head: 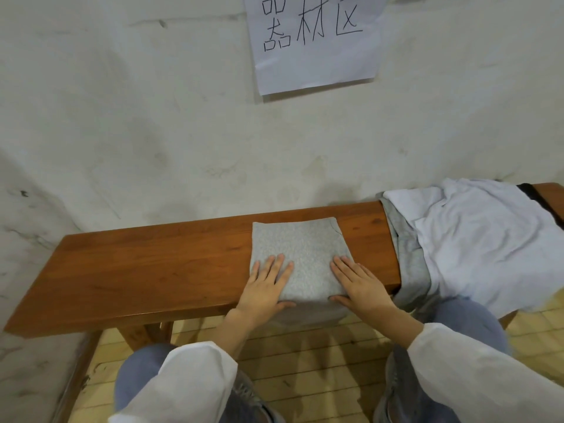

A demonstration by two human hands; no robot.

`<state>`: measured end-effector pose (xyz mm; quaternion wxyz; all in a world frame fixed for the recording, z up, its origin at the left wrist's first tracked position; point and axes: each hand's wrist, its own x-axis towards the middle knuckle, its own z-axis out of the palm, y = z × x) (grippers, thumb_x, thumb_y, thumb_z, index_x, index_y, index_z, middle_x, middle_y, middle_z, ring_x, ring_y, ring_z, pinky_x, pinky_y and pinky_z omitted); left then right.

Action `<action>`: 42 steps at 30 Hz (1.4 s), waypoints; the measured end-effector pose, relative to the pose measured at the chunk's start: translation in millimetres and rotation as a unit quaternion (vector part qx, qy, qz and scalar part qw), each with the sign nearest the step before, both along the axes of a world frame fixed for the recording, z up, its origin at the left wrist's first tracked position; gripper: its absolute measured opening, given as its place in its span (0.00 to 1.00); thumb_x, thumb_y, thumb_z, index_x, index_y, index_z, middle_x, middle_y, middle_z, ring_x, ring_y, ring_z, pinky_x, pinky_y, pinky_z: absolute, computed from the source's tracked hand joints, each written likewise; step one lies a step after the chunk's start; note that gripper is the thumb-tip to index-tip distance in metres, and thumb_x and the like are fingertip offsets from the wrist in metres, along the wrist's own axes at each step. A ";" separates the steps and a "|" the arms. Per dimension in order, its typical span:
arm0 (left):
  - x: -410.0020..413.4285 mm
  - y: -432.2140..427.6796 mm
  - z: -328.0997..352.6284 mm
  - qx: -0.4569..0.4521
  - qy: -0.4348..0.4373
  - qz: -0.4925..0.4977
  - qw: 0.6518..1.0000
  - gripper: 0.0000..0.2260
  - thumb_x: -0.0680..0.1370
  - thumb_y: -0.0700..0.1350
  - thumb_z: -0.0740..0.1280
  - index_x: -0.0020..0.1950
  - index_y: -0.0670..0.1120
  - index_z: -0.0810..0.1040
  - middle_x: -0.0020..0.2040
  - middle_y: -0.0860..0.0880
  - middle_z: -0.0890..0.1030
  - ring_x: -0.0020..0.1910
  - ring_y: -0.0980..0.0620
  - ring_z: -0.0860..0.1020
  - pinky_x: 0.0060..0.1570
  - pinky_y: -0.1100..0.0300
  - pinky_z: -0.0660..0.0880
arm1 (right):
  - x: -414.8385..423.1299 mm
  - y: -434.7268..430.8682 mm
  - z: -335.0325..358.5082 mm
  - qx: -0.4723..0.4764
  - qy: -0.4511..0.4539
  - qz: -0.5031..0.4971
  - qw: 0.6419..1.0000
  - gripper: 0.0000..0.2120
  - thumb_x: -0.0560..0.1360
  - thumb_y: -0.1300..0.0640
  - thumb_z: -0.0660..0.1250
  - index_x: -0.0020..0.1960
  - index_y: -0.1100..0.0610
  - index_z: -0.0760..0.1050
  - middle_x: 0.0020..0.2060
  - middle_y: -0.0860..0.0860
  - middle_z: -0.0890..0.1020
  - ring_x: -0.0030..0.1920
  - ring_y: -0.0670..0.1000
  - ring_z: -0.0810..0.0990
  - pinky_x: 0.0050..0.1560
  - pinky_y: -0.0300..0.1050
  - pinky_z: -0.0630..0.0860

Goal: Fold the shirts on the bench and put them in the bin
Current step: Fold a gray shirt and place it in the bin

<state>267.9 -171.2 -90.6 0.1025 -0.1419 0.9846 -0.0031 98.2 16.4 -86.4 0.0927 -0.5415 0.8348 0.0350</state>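
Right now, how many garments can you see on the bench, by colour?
Grey shirts: 2, the folded shirt and the crumpled grey shirt.
White shirt: 1, perhaps more layered.
Black garment: 1, mostly hidden.
Total: 4.

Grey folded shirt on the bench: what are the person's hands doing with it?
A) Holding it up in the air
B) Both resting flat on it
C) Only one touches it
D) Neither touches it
B: the left hand and right hand both lie flat, fingers straight, on the grey folded shirt on the wooden bench.
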 end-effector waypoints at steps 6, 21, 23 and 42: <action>6.1 9.2 23.0 0.048 0.019 0.006 0.999 0.23 0.82 0.56 0.51 0.77 0.53 0.56 0.78 0.49 0.52 0.77 0.48 0.49 0.74 0.51 0.47 | 9.1 3.9 29.2 -0.035 0.022 0.030 0.999 0.30 0.80 0.40 0.40 0.65 0.52 0.75 0.64 0.47 0.76 0.66 0.49 0.73 0.68 0.45 0.65; -31.7 -45.8 182.8 0.187 0.059 0.001 0.981 0.04 0.72 0.35 0.62 0.41 0.41 0.75 0.40 0.43 0.76 0.43 0.46 0.74 0.38 0.58 0.65 | -33.6 -49.7 179.0 -0.090 -0.115 -0.009 0.989 0.08 0.76 0.62 0.61 0.52 0.55 0.77 0.50 0.52 0.79 0.52 0.54 0.76 0.47 0.43 0.68; -42.2 -52.3 207.1 0.147 0.110 0.002 0.983 0.05 0.70 0.35 0.62 0.42 0.42 0.75 0.41 0.43 0.77 0.44 0.44 0.76 0.39 0.56 0.66 | -40.6 -60.2 196.8 -0.140 -0.023 -0.030 0.989 0.13 0.76 0.63 0.60 0.59 0.56 0.76 0.56 0.54 0.79 0.57 0.57 0.76 0.52 0.46 0.71; 15.8 21.6 17.8 -0.002 0.034 0.028 0.999 0.38 0.76 0.41 0.66 0.78 0.48 0.45 0.78 0.43 0.46 0.75 0.42 0.38 0.72 0.45 0.41 | 4.2 -25.1 39.1 -0.061 -0.122 -0.051 0.989 0.17 0.75 0.54 0.61 0.64 0.49 0.66 0.62 0.46 0.68 0.63 0.48 0.67 0.64 0.44 0.63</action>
